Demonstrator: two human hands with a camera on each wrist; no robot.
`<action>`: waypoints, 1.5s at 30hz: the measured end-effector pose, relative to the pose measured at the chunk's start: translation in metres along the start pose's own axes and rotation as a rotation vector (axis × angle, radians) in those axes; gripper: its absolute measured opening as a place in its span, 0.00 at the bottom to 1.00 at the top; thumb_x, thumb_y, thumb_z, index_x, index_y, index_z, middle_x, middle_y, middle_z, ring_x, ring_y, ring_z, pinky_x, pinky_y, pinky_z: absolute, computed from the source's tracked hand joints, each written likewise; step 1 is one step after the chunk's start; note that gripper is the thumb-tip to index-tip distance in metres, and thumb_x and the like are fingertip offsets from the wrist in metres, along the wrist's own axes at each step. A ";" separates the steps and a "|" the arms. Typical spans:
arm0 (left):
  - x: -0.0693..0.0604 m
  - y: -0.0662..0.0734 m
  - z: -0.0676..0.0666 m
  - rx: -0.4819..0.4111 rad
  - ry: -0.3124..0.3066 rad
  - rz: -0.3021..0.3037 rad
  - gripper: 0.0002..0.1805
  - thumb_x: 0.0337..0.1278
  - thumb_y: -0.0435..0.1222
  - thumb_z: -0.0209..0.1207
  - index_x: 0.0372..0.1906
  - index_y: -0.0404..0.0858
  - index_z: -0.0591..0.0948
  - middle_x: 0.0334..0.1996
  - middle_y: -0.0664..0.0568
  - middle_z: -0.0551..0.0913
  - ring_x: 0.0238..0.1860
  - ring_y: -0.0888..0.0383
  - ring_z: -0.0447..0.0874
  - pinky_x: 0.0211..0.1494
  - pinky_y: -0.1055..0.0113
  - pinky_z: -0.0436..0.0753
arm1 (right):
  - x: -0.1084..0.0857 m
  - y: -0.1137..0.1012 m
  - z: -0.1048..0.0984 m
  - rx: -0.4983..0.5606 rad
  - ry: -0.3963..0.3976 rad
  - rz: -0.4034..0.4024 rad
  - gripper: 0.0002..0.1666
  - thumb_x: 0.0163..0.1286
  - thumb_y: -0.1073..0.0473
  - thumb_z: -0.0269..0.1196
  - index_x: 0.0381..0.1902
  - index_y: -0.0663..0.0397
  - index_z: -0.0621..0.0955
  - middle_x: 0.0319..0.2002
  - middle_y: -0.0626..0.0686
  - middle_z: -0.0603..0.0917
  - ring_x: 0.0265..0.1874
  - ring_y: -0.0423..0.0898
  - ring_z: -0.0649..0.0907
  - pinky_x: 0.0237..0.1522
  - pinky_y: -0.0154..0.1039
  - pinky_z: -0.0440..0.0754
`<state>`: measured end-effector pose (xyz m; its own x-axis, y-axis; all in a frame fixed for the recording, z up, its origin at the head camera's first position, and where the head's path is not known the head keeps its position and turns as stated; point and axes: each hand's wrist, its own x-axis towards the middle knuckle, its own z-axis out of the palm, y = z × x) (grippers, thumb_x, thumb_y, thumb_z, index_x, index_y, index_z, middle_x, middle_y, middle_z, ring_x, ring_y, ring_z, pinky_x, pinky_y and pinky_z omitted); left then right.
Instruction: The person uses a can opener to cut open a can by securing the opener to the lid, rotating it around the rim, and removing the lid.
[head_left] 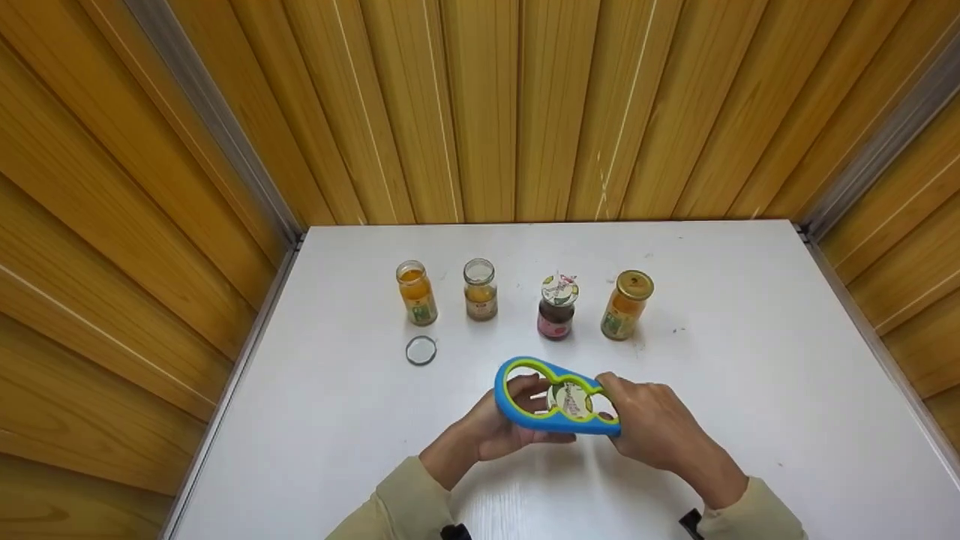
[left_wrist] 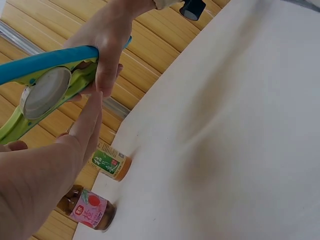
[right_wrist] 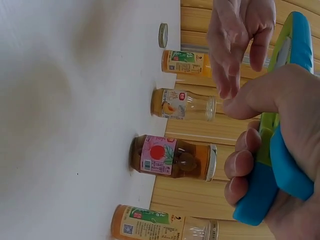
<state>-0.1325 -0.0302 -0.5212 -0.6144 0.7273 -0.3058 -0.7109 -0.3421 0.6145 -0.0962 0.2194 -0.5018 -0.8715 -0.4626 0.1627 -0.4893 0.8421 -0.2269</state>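
My right hand (head_left: 660, 424) grips one end of a blue and green jar opener (head_left: 517, 409) with several round openings, held above the table. A patterned white lid (head_left: 571, 400) sits within the opener's middle opening; its pale underside (left_wrist: 47, 92) shows in the left wrist view. My left hand (head_left: 499, 431) is beneath and beside the opener, fingers extended and palm turned up. In the right wrist view the left hand (right_wrist: 240, 35) appears with relaxed fingers, near the right thumb, holding nothing. Whether its fingertips touch the lid or opener I cannot tell.
Beyond the hands stand a lidless orange jar (head_left: 417, 296), a lidless jar with pale orange contents (head_left: 481, 292), a dark jar with a patterned lid (head_left: 556, 319) and a gold-lidded jar (head_left: 622, 311). A loose lid (head_left: 421, 350) lies on the white table (head_left: 337, 420). Wood-panelled walls enclose it.
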 end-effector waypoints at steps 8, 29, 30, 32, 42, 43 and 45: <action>-0.005 -0.008 -0.006 -0.078 -0.092 -0.061 0.29 0.73 0.47 0.53 0.71 0.37 0.69 0.72 0.37 0.71 0.68 0.42 0.75 0.70 0.42 0.71 | -0.002 -0.005 0.006 0.043 -0.060 -0.019 0.36 0.53 0.57 0.79 0.58 0.56 0.75 0.44 0.53 0.88 0.31 0.41 0.83 0.36 0.43 0.85; -0.004 -0.015 -0.011 -0.075 -0.150 -0.065 0.32 0.71 0.46 0.52 0.73 0.35 0.65 0.71 0.38 0.72 0.67 0.47 0.76 0.74 0.53 0.70 | -0.009 -0.001 0.016 0.082 0.030 -0.043 0.45 0.48 0.47 0.81 0.62 0.50 0.75 0.43 0.43 0.79 0.37 0.37 0.77 0.40 0.42 0.83; -0.003 -0.015 -0.011 -0.071 -0.147 -0.063 0.33 0.71 0.46 0.53 0.73 0.35 0.65 0.70 0.38 0.73 0.67 0.47 0.76 0.73 0.53 0.70 | -0.009 0.000 0.017 0.081 0.040 -0.047 0.45 0.47 0.48 0.81 0.61 0.50 0.75 0.43 0.43 0.79 0.37 0.37 0.77 0.40 0.42 0.83; -0.002 -0.016 -0.010 -0.062 -0.140 -0.066 0.33 0.69 0.46 0.53 0.73 0.34 0.66 0.69 0.40 0.75 0.67 0.48 0.76 0.73 0.53 0.70 | -0.009 0.001 0.018 0.086 0.055 -0.055 0.45 0.47 0.48 0.82 0.61 0.50 0.75 0.43 0.43 0.79 0.36 0.37 0.76 0.39 0.41 0.83; 0.001 -0.016 -0.011 -0.009 -0.035 -0.090 0.36 0.66 0.47 0.57 0.75 0.36 0.67 0.66 0.40 0.77 0.61 0.48 0.80 0.67 0.54 0.75 | -0.010 0.004 0.016 0.093 0.096 -0.010 0.46 0.44 0.48 0.84 0.60 0.52 0.77 0.43 0.45 0.82 0.37 0.39 0.79 0.39 0.43 0.85; 0.002 -0.015 -0.012 0.005 -0.023 -0.089 0.37 0.66 0.48 0.58 0.75 0.36 0.66 0.66 0.39 0.77 0.61 0.48 0.80 0.67 0.54 0.76 | -0.010 0.005 0.015 0.086 0.099 -0.002 0.46 0.44 0.48 0.84 0.60 0.52 0.77 0.44 0.46 0.82 0.37 0.39 0.79 0.39 0.43 0.85; 0.003 -0.013 -0.016 0.041 0.000 -0.079 0.38 0.67 0.48 0.59 0.76 0.35 0.66 0.66 0.39 0.77 0.59 0.48 0.81 0.65 0.54 0.77 | -0.012 0.008 0.014 0.074 0.104 0.013 0.46 0.44 0.49 0.84 0.60 0.53 0.77 0.44 0.47 0.83 0.36 0.40 0.80 0.38 0.43 0.85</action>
<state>-0.1302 -0.0333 -0.5421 -0.5569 0.7511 -0.3546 -0.7427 -0.2592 0.6175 -0.0903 0.2275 -0.5186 -0.8719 -0.4170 0.2568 -0.4820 0.8235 -0.2992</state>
